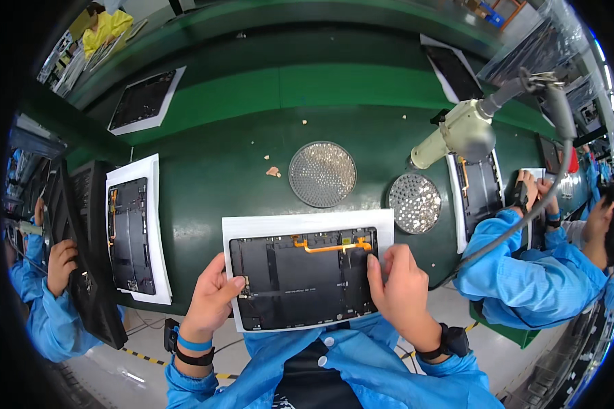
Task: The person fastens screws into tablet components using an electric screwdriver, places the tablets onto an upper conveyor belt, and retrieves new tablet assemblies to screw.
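Observation:
In front of me, at the near edge of the green bench, is an opened black tablet housing (293,279) with its inside facing up. An orange ribbon cable (331,248) runs along its far side. Under it lies a white sheet (307,223), showing past the far edge and both sides. My left hand (211,298) grips the tablet's left edge, thumb on top and fingers largely hidden. At the right edge, the thumb of my right hand (401,286) presses near the upper corner; the other fingers curl in, their tips partly hidden.
Two round dimpled dishes (323,174) (415,203) stand beyond the tablet. A cream nozzle (450,136) on a bendable arm hangs at right. More tablets on sheets lie left (131,235) and right (481,187). Co-workers sit both sides; the left one holds a black tray (82,262).

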A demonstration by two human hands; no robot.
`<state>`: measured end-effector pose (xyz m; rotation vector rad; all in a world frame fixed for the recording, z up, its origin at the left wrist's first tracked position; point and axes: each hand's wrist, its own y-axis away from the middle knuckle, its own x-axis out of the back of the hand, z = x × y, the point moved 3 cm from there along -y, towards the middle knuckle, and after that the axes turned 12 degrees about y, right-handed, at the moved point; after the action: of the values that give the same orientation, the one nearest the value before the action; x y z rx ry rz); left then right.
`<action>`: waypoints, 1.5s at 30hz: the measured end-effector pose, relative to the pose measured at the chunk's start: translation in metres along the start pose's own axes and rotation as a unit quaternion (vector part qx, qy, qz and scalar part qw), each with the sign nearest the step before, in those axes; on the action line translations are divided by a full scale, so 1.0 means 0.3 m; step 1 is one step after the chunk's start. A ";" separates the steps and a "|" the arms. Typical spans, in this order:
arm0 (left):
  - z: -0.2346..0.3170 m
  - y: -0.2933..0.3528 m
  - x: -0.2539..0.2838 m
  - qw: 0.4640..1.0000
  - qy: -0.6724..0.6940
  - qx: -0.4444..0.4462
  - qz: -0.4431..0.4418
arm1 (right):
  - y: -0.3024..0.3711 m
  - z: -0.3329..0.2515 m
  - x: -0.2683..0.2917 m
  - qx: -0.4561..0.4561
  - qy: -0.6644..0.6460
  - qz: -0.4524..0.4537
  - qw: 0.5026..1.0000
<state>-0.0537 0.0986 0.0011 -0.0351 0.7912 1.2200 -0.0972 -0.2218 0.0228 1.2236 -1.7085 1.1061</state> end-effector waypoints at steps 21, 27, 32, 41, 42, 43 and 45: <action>0.119 0.002 -0.191 0.681 -0.666 -0.267 0.147 | -0.082 0.030 0.010 0.007 0.059 0.133 0.989; 0.110 -0.254 -0.311 0.712 -0.644 -0.277 -0.036 | -0.450 0.071 0.086 -0.018 -0.176 0.318 0.931; 0.040 -0.345 -0.274 0.731 -0.625 -0.263 -0.079 | -0.517 0.096 0.048 -0.044 -0.250 0.312 0.916; 0.031 -0.389 -0.251 0.745 -0.623 -0.226 -0.072 | -0.330 0.108 0.056 0.042 -0.471 0.341 0.812; 0.032 -0.394 -0.252 0.744 -0.626 -0.221 -0.075 | -0.322 0.088 0.054 0.042 -0.448 0.362 0.816; 0.030 -0.399 -0.254 0.742 -0.629 -0.217 -0.079 | -0.314 0.095 0.042 0.091 -0.496 0.358 0.786; 0.021 -0.406 -0.247 0.748 -0.624 -0.209 -0.087 | -0.331 0.094 0.017 0.142 -0.444 0.345 0.815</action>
<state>0.0438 -0.0054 0.0010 0.3151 -0.6666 0.9288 -0.0055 -0.2666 0.0396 1.4728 -2.9611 1.3226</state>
